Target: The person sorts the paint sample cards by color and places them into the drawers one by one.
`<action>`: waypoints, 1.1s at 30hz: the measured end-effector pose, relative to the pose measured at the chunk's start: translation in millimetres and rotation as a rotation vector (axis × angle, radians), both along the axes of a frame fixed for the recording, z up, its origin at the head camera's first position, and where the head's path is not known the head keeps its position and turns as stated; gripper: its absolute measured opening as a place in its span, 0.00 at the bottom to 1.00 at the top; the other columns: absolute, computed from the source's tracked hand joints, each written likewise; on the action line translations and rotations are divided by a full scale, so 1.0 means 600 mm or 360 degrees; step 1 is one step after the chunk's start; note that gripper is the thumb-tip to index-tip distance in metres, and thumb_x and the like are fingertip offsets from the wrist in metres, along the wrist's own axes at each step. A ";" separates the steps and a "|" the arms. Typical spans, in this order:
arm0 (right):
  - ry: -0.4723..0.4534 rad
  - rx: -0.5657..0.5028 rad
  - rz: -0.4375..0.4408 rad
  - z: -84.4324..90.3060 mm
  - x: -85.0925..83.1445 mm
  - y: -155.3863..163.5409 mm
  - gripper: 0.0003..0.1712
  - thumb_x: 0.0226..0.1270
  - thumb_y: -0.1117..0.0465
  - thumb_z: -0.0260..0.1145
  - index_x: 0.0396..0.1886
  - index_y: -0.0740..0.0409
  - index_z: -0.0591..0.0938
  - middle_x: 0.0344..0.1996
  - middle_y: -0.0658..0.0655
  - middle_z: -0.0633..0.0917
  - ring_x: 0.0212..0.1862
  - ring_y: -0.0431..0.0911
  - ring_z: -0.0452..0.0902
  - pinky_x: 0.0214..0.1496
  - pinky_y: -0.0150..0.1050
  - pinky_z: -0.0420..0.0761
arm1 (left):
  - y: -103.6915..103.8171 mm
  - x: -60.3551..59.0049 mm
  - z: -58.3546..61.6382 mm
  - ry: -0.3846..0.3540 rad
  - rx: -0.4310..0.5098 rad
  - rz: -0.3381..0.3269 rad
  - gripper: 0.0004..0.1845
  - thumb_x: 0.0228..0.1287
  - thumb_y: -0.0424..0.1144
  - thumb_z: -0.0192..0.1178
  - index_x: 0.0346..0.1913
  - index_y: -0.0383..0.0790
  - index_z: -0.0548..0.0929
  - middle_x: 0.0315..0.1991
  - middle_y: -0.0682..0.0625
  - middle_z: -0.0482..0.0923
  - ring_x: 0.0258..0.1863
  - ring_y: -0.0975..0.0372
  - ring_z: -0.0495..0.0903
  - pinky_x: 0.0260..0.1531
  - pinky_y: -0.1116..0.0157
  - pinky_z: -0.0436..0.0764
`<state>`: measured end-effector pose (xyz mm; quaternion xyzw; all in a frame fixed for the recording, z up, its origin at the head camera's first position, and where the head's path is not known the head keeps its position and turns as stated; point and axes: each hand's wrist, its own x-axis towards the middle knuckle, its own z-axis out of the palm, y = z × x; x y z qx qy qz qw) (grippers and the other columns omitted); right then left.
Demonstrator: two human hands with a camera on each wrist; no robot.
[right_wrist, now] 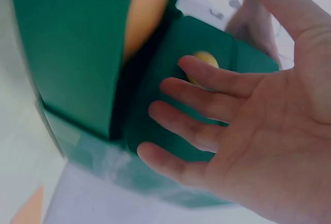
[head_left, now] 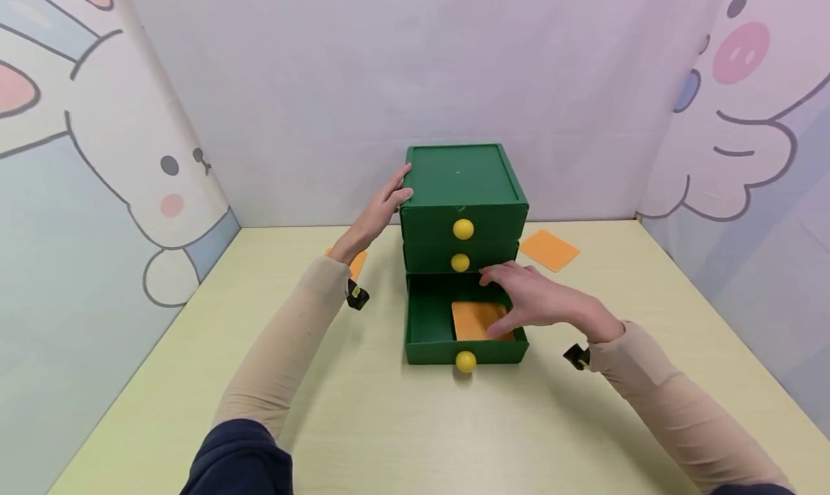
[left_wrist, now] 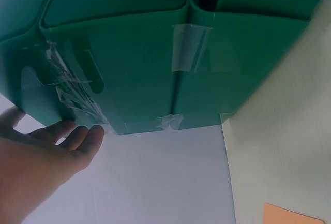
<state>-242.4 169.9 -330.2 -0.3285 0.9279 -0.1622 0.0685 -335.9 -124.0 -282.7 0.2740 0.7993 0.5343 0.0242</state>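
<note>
A green three-drawer cabinet (head_left: pixel 463 174) with yellow ball knobs stands at the back middle of the table. Its bottom drawer (head_left: pixel 428 352) is pulled out, and an orange square card (head_left: pixel 472 320) lies inside. My left hand (head_left: pixel 382 205) rests against the cabinet's upper left side, fingers on its edge; in the left wrist view the fingertips (left_wrist: pixel 95 133) touch the taped green side. Over the right part of the drawer hovers my right hand (head_left: pixel 534 297), thumb and fingers spread apart, holding nothing. The right wrist view shows its loosely extended fingers (right_wrist: pixel 191 125) before the drawer fronts.
Another orange card (head_left: pixel 550 250) lies on the table (head_left: pixel 363 423) right of the cabinet. One more orange card (head_left: pixel 358 263) is partly hidden behind my left wrist. Walls with cartoon animals (head_left: pixel 155 156) enclose the table on the left, back and right.
</note>
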 end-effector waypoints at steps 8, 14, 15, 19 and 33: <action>-0.0145 -0.0128 -0.0163 0.034 -0.047 0.111 0.30 0.58 0.45 0.71 0.52 0.63 0.81 0.50 0.60 0.84 0.53 0.54 0.80 0.55 0.51 0.79 | 0.001 0.000 0.001 -0.0022 0.0029 0.0006 0.33 0.76 0.47 0.40 0.78 0.49 0.44 0.80 0.50 0.38 0.79 0.54 0.42 0.73 0.48 0.56; 0.0001 -0.0156 -0.0502 -0.021 -0.144 0.177 0.36 0.61 0.47 0.68 0.56 0.73 0.76 0.55 0.73 0.78 0.56 0.65 0.74 0.57 0.59 0.74 | 0.002 0.000 0.002 -0.0018 0.0033 0.0034 0.33 0.75 0.48 0.40 0.78 0.50 0.44 0.79 0.50 0.39 0.78 0.54 0.44 0.72 0.48 0.57; -0.0011 -0.0144 -0.0552 -0.032 -0.158 0.186 0.39 0.61 0.46 0.68 0.58 0.75 0.74 0.57 0.75 0.76 0.57 0.67 0.72 0.58 0.60 0.73 | 0.002 0.000 0.002 -0.0019 0.0030 0.0039 0.33 0.75 0.48 0.40 0.78 0.50 0.45 0.79 0.50 0.39 0.78 0.54 0.44 0.72 0.48 0.57; -0.0104 -0.0113 -0.0693 -0.072 -0.197 0.213 0.48 0.60 0.44 0.68 0.64 0.79 0.64 0.60 0.79 0.70 0.58 0.69 0.69 0.60 0.63 0.69 | 0.005 0.001 0.001 -0.0031 0.0026 0.0054 0.33 0.75 0.49 0.41 0.78 0.51 0.45 0.79 0.51 0.39 0.78 0.55 0.44 0.73 0.49 0.58; -0.0161 -0.0024 -0.0904 -0.121 -0.233 0.204 0.46 0.54 0.38 0.71 0.53 0.73 0.67 0.39 0.66 0.74 0.42 0.59 0.67 0.48 0.58 0.65 | 0.003 0.005 0.002 -0.0012 0.0023 0.0055 0.33 0.75 0.48 0.41 0.78 0.49 0.45 0.79 0.50 0.40 0.78 0.55 0.44 0.72 0.48 0.59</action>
